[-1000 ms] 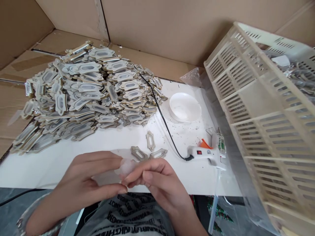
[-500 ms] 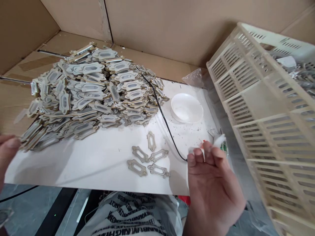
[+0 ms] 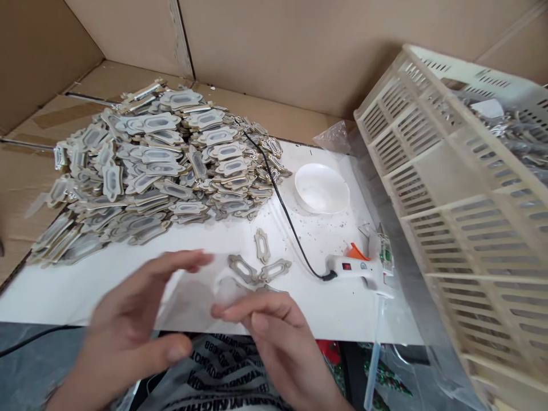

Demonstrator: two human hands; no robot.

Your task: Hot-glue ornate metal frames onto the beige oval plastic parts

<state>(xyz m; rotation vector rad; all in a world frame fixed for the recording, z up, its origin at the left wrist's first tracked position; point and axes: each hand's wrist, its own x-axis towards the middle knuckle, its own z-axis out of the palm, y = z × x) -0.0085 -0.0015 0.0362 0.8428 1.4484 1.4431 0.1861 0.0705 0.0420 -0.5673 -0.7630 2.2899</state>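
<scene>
My left hand (image 3: 132,325) hovers over the front edge of the white board, fingers and thumb apart, with nothing visible in it. To its right, my right hand (image 3: 278,337) has its fingers drawn together. A small, pale translucent piece (image 3: 226,288) shows at its fingertips; motion blur hides its exact shape. Several flat grey frame-shaped pieces (image 3: 262,245) with oval openings lie just beyond, the nearest partly covered by my right hand. A white hot glue gun (image 3: 355,268) with an orange trigger lies on its side further right.
A big heap of similar frame pieces (image 3: 154,154) covers the back left of the board (image 3: 308,308). A white bowl (image 3: 322,188) stands near the back. The gun's black cable (image 3: 285,211) crosses the board. A cream slatted crate (image 3: 432,154) leans along the right side.
My left hand has come in from the far left edge. My right hand has moved left from over the glue gun, uncovering it, and turned over near the loose frames.
</scene>
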